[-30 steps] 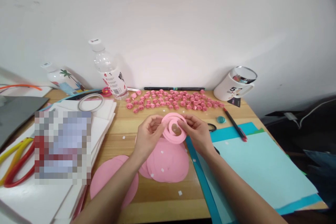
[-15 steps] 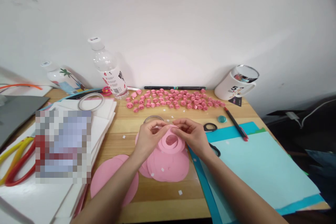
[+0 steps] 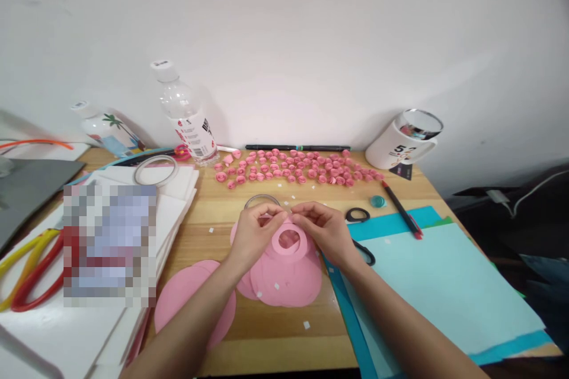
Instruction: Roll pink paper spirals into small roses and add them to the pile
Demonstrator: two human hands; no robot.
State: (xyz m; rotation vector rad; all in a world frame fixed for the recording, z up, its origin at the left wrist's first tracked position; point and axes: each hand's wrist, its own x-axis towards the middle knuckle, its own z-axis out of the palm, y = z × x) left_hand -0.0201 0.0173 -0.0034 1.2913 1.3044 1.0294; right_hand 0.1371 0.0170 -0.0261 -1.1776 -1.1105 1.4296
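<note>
Between my two hands a pink paper spiral (image 3: 301, 244) hangs in a ring shape with an opening in its middle. My left hand (image 3: 256, 231) pinches its upper left edge between thumb and fingers. My right hand (image 3: 323, 228) pinches the top edge on the other side, the fingertips of both hands close together. Beneath it lie several overlapping pink paper circles (image 3: 288, 287). More pink circles (image 3: 186, 293) are partly covered by my left forearm. Just behind my hands a tape roll (image 3: 262, 197) rests on the table.
Many rolled pink paper rosettes (image 3: 288, 167) spread along the back, before black pens (image 3: 297, 147). A bottle (image 3: 191, 124) and white mug (image 3: 395, 145) stand near the wall. Black-handled scissors (image 3: 358, 214) and blue paper sheets (image 3: 435, 284) lie right; red-yellow scissors (image 3: 40, 272) and white papers (image 3: 173, 213) left.
The fingertips of both hands have come closer together at the top of the pink paper spiral. Its ring looks narrower and more closed, and the whole view has shifted slightly.
</note>
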